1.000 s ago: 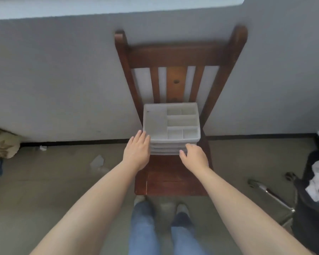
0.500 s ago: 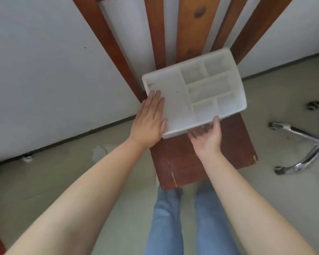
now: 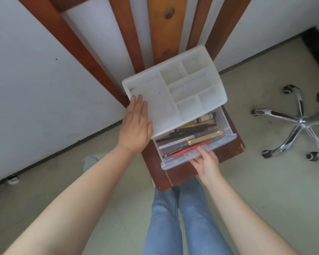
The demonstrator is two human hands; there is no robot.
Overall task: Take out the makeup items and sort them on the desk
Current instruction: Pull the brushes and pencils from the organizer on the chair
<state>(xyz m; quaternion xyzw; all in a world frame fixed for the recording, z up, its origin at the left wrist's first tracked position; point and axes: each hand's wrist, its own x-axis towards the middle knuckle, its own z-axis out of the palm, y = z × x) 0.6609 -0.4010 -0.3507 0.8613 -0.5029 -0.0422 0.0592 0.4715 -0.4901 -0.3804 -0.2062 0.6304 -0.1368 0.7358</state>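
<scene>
White organizer [image 3: 173,89] sits on chair seat [image 3: 175,173], toward back edge. Left hand [image 3: 135,126] flat, fingers straight, steadies organizer's side. Right hand [image 3: 205,163] pinches clear drawer [image 3: 197,144] front; pens and brushes [image 3: 191,134] inside. Advice: pull straight, level, keep bracing.

Bare forearms [image 3: 92,196], no sleeves showing anywhere. No rings or watch on either hand. Light blue jeans [image 3: 180,223] down below, kinda faded.
</scene>
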